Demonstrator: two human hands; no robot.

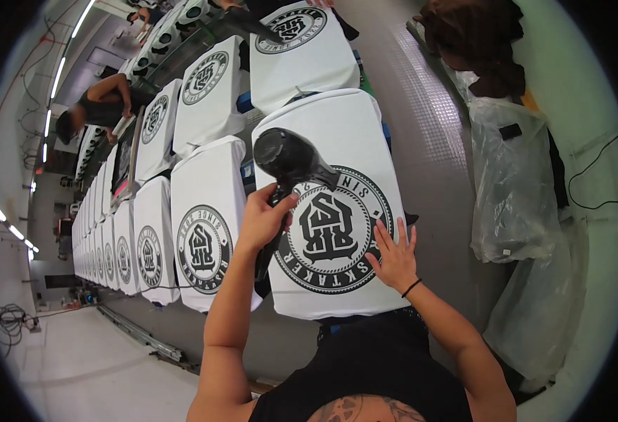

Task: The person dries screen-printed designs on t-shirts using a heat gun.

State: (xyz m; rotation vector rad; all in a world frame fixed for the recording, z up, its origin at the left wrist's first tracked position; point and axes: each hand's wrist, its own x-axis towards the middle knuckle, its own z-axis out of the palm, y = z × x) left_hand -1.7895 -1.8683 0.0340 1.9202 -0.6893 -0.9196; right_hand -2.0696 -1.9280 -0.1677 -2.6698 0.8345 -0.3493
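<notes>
A black hair dryer (286, 156) is in my left hand (265, 216), whose fingers wrap round its handle. Its nozzle points right, over the upper part of a round black print. That print is on a white shirt (323, 130) stretched over a board in front of me. My right hand (395, 257) lies on the right edge of the print with its fingers spread, and it holds nothing. A dark band circles the right wrist.
Rows of boards with printed white shirts (207, 158) run off to the left. A co-worker (105, 102) leans over a frame at the upper left. Another person's dark dryer (256, 27) is at the top. Clear plastic bags (509, 190) lie at the right.
</notes>
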